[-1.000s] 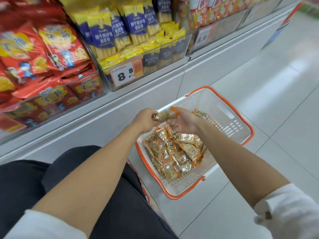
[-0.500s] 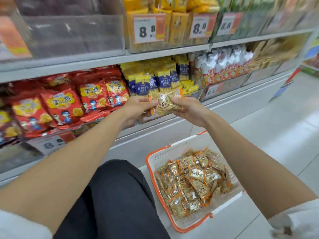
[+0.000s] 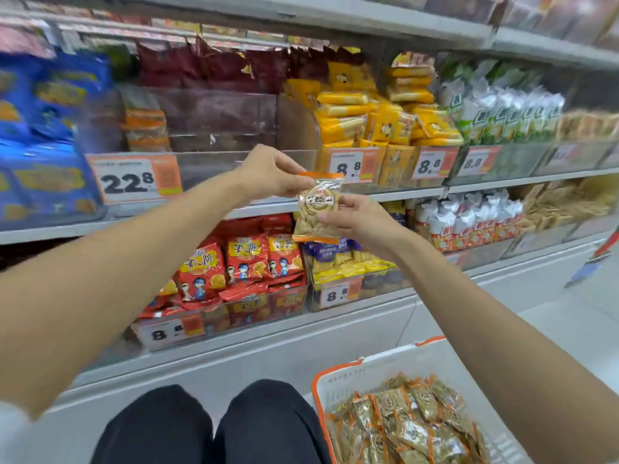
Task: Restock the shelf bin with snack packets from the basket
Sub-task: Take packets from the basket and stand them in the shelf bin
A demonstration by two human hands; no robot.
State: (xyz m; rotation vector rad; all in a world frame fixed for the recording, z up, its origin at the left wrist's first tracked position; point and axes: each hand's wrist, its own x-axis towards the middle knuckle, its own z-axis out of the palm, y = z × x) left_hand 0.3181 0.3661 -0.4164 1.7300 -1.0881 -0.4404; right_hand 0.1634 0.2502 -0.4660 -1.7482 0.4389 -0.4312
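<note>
Near the clear shelf bin (image 3: 217,128), the left hand (image 3: 268,172) and right hand (image 3: 361,222) are pinching one snack packet (image 3: 318,209); the basket (image 3: 385,366) is sitting near right, seemingly on the floor.

Single head-worn wide-angle view, facing shelves (image 3: 395,196) close up, tilted slightly down

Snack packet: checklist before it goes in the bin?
1. Grip: ok. Left hand pinches the top of the snack packet, right hand holds its lower side.
2. Room in clear bin: ok, only a small stack at its left.
3. Same product as that stack: cannot tell, blurred.
4. Packet above bin's front wall: not ok, appears lower.
5. Basket stock: ok, many packets.
</note>
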